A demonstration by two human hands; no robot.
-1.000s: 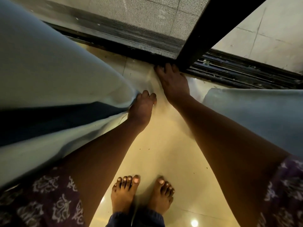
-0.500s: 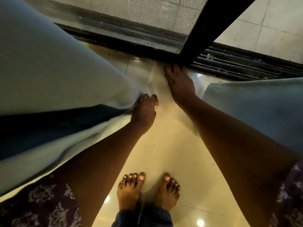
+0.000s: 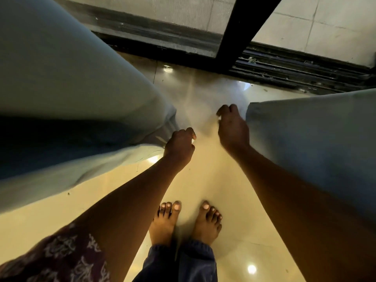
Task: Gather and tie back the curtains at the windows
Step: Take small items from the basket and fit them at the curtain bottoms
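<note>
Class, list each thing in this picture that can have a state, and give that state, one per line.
Left curtain: bunched, its edge gripped by the left hand.
Right curtain: hanging loose, not held.
Right hand: fingers curled, holding nothing visible.
Sliding screen door: partly open, track exposed.

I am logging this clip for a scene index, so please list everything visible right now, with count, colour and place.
pale grey-blue fabric curtain: one, pale grey-blue, left side, its edge bunched at the left hand.
second pale grey-blue curtain panel: one, same colour, right side, beside the right hand.
black metal door frame post: one, black, top centre.
grey mesh screen: one, grey, top, left of the post.
dark sliding-door floor track: one, black, upper right.
glossy cream tiled floor: one, cream, centre and bottom.
bare feet: two, bottom centre, on the floor.
left hand: one, grips the left curtain's edge.
right hand: one, fingers curled; whether it holds anything is unclear.
</note>
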